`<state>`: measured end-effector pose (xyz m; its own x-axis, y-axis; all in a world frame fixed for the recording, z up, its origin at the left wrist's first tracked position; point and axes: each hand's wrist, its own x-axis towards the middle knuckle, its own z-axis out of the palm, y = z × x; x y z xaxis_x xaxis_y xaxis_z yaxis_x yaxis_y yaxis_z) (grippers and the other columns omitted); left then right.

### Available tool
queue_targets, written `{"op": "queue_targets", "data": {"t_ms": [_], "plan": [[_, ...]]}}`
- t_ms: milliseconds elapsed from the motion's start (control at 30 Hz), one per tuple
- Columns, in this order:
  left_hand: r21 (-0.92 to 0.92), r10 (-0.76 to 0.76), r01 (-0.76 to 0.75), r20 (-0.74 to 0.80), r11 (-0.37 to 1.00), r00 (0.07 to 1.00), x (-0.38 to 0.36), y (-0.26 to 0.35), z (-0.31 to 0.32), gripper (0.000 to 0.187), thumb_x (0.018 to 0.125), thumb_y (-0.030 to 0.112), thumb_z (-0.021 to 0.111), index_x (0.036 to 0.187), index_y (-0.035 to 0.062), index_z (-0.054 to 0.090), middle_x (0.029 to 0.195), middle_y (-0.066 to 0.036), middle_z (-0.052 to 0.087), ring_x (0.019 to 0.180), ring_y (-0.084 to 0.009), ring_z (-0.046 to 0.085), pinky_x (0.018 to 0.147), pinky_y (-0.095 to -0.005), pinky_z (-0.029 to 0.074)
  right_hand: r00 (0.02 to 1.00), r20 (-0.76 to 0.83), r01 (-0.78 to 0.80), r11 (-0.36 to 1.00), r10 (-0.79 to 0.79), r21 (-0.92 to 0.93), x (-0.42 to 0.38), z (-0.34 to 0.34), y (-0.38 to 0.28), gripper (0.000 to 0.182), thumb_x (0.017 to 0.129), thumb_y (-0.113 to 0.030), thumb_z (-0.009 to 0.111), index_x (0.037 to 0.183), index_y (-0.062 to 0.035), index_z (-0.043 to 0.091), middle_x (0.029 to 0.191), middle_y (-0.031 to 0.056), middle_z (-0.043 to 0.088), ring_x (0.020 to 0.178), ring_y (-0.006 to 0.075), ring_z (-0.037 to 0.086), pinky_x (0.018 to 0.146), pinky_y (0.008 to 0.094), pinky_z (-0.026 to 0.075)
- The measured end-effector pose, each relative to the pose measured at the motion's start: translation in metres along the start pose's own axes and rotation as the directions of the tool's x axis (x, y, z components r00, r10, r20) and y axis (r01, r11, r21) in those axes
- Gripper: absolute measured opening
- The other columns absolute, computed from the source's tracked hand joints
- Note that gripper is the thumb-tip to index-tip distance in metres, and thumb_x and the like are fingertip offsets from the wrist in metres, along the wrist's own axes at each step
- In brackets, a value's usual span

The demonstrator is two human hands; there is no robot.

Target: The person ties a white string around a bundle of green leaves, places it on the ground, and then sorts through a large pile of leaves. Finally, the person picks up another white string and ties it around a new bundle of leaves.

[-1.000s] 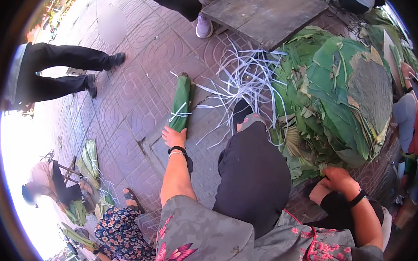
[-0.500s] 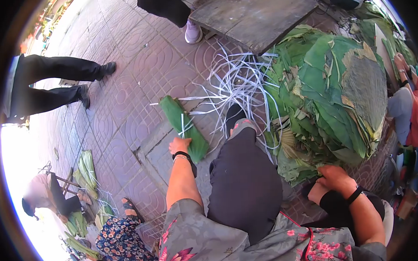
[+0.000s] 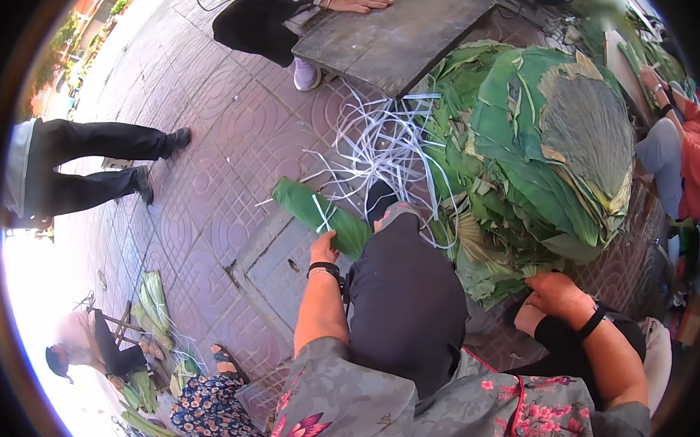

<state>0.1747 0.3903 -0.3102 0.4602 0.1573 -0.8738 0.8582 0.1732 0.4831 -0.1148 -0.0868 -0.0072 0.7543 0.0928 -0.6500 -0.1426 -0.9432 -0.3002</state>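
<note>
Green bundle (image 3: 314, 210) in left hand (image 3: 324, 248)

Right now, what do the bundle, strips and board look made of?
Bundle: probably plant leaf, smooth, soft sheen, green like the leafy pile.
Strips: likely plastic, flat and white, in loose curls.
Board: looks like wood, matt, worn grey-brown; solid or ply, can't tell.
</note>
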Motion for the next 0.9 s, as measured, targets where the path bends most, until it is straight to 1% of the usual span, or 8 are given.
{"op": "queue_targets", "data": {"t_ms": [133,233,267,467,567,700,800,900], "plan": [[0.095,0.516,-0.51,-0.059,0.855,0.854,-0.016,0.026,0.007,0.027,0.079,0.02,0.074,0.095,0.0045,0.058,0.09,-0.01,0.065,0.072,-0.0252,0.061,0.066,-0.0384,0.05,0.999,-0.015,0.035,0.999,-0.036,-0.034,0.0,0.002,0.006,0.033,0.079,-0.029,0.073,0.097,-0.0033,0.063,0.091,0.0177,0.066,0.091,0.038,0.064,0.079,0.0469,0.052],[0.701,0.754,-0.588,0.109,0.404,0.648,-0.089,0.076,0.005,0.024,0.076,0.014,0.07,0.093,0.0026,0.057,0.082,-0.009,0.064,0.075,-0.0236,0.063,0.069,-0.0378,0.05,0.997,-0.059,0.048,0.997,-0.052,-0.06,-0.002,-0.013,-0.005,0.032,0.079,-0.029,0.073,0.095,-0.0035,0.064,0.091,0.017,0.065,0.09,0.0376,0.064,0.078,0.0468,0.052],[0.843,0.784,-0.513,0.207,0.16,0.586,-0.099,0.092,-0.002,0.024,0.075,0.013,0.069,0.093,0.0021,0.057,0.08,-0.009,0.064,0.076,-0.0227,0.063,0.07,-0.0369,0.05,0.995,-0.072,0.063,0.996,-0.068,-0.066,-0.003,-0.013,-0.005,0.032,0.079,-0.029,0.073,0.095,-0.0035,0.064,0.091,0.0168,0.065,0.09,0.0375,0.064,0.078,0.0468,0.052],[0.667,0.647,-0.741,0.597,-0.071,0.475,-0.203,0.169,-0.001,0.026,0.076,0.011,0.068,0.098,0.0012,0.057,0.083,-0.008,0.065,0.08,-0.0186,0.064,0.072,-0.0327,0.05,0.984,-0.123,0.122,0.991,-0.128,-0.061,-0.007,-0.035,-0.022,0.032,0.081,-0.029,0.071,0.097,-0.0023,0.063,0.092,0.0161,0.065,0.091,0.0377,0.065,0.079,0.0463,0.052],[0.495,0.591,-0.847,0.631,0.193,0.503,-0.295,0.211,0.03,0.022,0.083,0.008,0.065,0.102,0.0012,0.056,0.088,-0.006,0.066,0.083,-0.0147,0.064,0.075,-0.0288,0.051,0.946,-0.251,0.23,0.97,-0.203,0.079,-0.013,-0.057,-0.036,0.035,0.083,-0.028,0.069,0.105,-0.0009,0.064,0.095,0.0178,0.066,0.091,0.0394,0.064,0.079,0.0448,0.053],[0.133,0.66,-0.939,0.68,0.317,0.319,-0.431,0.242,0.096,0.017,0.09,0.003,0.063,0.105,0.0026,0.055,0.095,-0.006,0.068,0.083,-0.0099,0.063,0.074,-0.0247,0.051,0.895,-0.374,0.393,0.826,-0.243,0.405,-0.031,-0.104,-0.056,0.045,0.091,-0.026,0.066,0.126,-0.0006,0.058,0.113,0.0187,0.066,0.102,0.032,0.066,0.088,0.038,0.052],[-0.044,0.527,-0.848,0.8,0.528,0.287,-0.507,0.236,0.15,0.023,0.091,0.005,0.065,0.11,0.002,0.053,0.1,-0.009,0.069,0.086,-0.0124,0.066,0.078,-0.0247,0.053,0.857,-0.5,0.487,0.508,-0.123,0.71,-0.051,-0.134,-0.065,0.045,0.096,-0.027,0.061,0.132,-0.0006,0.054,0.124,0.0144,0.064,0.109,0.0252,0.064,0.093,0.0363,0.05],[-0.084,0.354,-0.715,0.904,0.694,0.238,-0.545,0.193,0.212,0.025,0.091,0.006,0.066,0.112,0.001,0.053,0.099,-0.008,0.069,0.087,-0.0132,0.068,0.081,-0.0256,0.054,0.73,-0.683,0.683,-0.01,-0.016,0.73,-0.065,-0.152,-0.055,0.052,0.097,-0.037,0.062,0.133,-0.0012,0.053,0.118,0.0087,0.065,0.106,0.0173,0.063,0.094,0.035,0.05]]}}
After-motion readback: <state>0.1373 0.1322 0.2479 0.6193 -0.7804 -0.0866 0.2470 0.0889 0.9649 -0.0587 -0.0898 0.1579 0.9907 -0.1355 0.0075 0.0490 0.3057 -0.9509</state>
